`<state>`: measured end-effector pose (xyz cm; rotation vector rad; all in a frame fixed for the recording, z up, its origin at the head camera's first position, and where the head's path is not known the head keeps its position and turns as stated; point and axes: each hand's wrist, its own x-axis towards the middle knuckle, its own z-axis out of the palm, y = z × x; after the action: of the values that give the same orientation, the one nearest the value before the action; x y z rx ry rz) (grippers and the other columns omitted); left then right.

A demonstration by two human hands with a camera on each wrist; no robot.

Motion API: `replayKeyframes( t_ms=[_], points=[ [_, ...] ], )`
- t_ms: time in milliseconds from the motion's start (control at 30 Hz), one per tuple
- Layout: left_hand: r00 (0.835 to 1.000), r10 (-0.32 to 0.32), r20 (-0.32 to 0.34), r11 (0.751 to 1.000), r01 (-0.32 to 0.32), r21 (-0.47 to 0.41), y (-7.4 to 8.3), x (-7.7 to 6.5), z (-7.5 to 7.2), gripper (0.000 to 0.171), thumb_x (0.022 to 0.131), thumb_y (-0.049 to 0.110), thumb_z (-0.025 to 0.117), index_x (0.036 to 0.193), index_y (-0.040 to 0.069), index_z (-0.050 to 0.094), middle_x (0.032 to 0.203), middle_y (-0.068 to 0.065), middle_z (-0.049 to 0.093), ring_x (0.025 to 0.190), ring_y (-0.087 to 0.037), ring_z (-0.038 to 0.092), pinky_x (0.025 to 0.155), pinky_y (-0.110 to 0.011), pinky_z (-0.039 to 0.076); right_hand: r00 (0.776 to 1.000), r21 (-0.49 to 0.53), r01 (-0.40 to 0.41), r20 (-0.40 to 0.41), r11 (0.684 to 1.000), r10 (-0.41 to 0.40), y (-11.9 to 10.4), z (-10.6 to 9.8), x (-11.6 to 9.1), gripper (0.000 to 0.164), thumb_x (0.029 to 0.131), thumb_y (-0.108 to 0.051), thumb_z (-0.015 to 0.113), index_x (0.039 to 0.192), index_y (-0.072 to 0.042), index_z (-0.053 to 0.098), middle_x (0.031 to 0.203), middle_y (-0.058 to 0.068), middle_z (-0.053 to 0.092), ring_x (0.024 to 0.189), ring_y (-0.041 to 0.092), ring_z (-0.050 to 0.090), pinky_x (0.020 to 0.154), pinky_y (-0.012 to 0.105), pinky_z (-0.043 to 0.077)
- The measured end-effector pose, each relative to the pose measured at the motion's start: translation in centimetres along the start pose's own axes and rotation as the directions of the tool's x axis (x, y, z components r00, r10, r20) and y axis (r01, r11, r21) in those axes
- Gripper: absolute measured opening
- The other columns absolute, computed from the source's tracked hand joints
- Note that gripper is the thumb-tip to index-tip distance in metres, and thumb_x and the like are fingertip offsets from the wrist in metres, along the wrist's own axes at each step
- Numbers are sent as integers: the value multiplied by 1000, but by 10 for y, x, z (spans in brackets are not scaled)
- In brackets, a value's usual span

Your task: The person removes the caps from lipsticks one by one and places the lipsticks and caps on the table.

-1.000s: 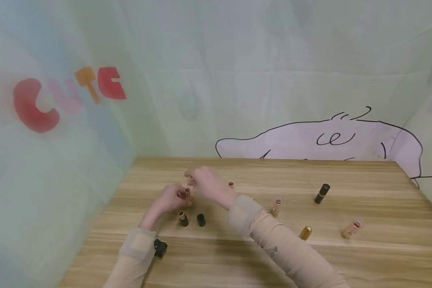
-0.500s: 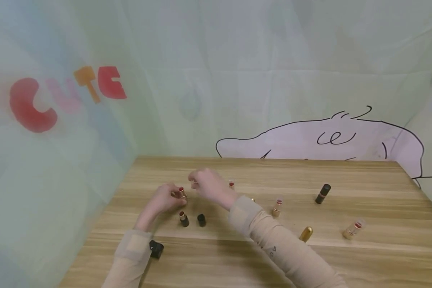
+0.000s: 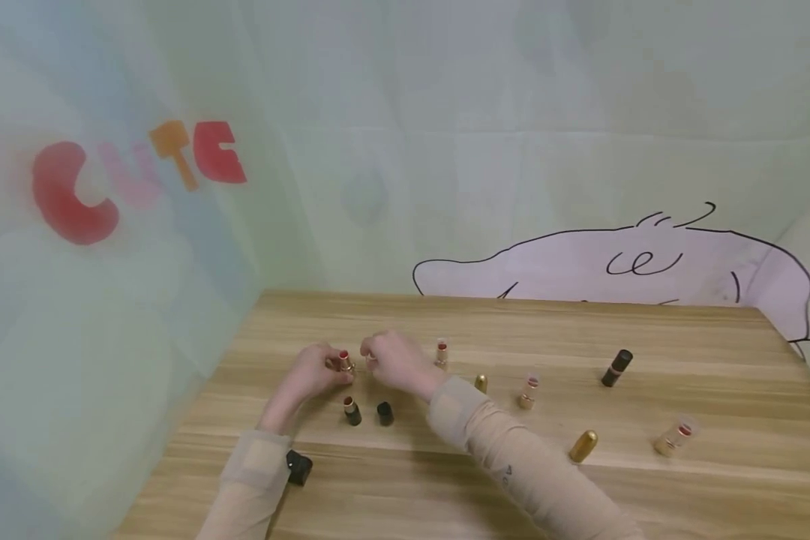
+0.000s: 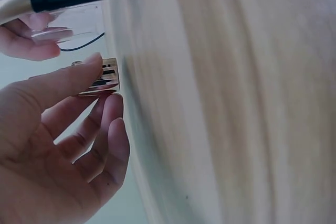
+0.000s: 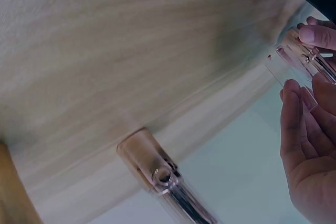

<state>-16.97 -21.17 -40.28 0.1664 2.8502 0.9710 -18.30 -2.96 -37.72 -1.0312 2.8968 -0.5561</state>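
One shiny gold metal lipstick with a red tip (image 3: 345, 360) sits between the thumb and curled fingers of the left hand (image 3: 313, 371), over the pale wood-grain table (image 3: 378, 491). At its three o'clock, the right hand (image 3: 400, 364) pinches a clear plastic cap (image 5: 310, 99), fingers nearly closed. An uncapped black-and-gold lipstick (image 3: 352, 412) stands at six o'clock, a short black cylindrical cap (image 3: 385, 414) at five.

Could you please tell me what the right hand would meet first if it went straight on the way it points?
The right hand would probably meet the uncapped lipstick in the left hand first, though depth is hard to judge.
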Motion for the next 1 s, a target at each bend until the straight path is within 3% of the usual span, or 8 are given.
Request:
replayKeyframes(
  t_ms=[200,533,800,1000],
  points=[
    [1000,11,-11,1000,-11,-3,0,0,1,10,76,10,77,83,6,72,87,-9,63,85,-21,58,76,-33,47,1000,16,14,-5,1000,-14,0,7,1,23,88,-8,62,110,-7,68,109,7,72,97,18,67,83,27,54],
    [998,-58,15,998,59,-34,2,-1,1,10,76,10,78,84,6,72,91,-9,65,88,-20,58,83,-39,47,999,29,39,-20,999,-38,0,13,2,24,87,-5,61,110,-6,68,110,7,71,95,17,67,82,27,54],
    [999,-44,8,999,44,-14,1,-2,0,9,77,11,77,84,8,72,90,-8,65,90,-21,58,83,-39,45,999,46,33,-24,998,-32,1,17,3,24,87,-7,62,111,-6,67,109,8,71,91,15,66,79,24,54],
    [999,-35,6,999,35,-36,-2,-2,2,12,78,11,77,89,7,74,92,-9,63,92,-22,57,87,-41,44,1000,50,21,-10,999,-20,-2,15,1,29,87,-7,65,115,-6,65,114,8,70,98,18,67,83,28,54]
  ],
)
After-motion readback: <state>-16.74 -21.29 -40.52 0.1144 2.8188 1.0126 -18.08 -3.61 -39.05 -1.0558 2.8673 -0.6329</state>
